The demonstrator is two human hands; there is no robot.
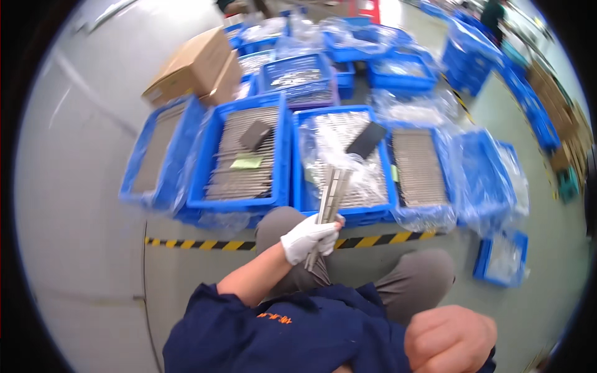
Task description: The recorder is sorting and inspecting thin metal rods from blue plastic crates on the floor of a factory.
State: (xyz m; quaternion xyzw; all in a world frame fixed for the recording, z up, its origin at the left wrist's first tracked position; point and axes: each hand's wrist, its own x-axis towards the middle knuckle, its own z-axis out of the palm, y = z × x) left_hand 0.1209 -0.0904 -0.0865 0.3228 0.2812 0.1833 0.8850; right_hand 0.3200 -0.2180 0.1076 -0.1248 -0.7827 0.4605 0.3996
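My left hand (pixel 308 238), in a white glove, is closed around a bundle of long, thin silver-grey metal strips (pixel 334 194). The bundle stands tilted above my knees, its upper end in front of a blue crate (pixel 297 189) lined with clear plastic. Rows of silvery parts (pixel 367 196) lie in that crate, with a dark block (pixel 367 140) on top. My right hand (pixel 451 340) is bare and curled into a fist close to my chest at the lower right. Nothing sticks out of it, and its palm side is hidden.
To the left, another blue crate (pixel 283 155) carries rows of metal strips (pixel 230 177), a dark block (pixel 255 135) and a green slip (pixel 247 161). Cardboard boxes (pixel 193 65) stand behind. A small blue crate (pixel 481 258) sits on the floor at right. Striped tape (pixel 202 245) crosses the floor.
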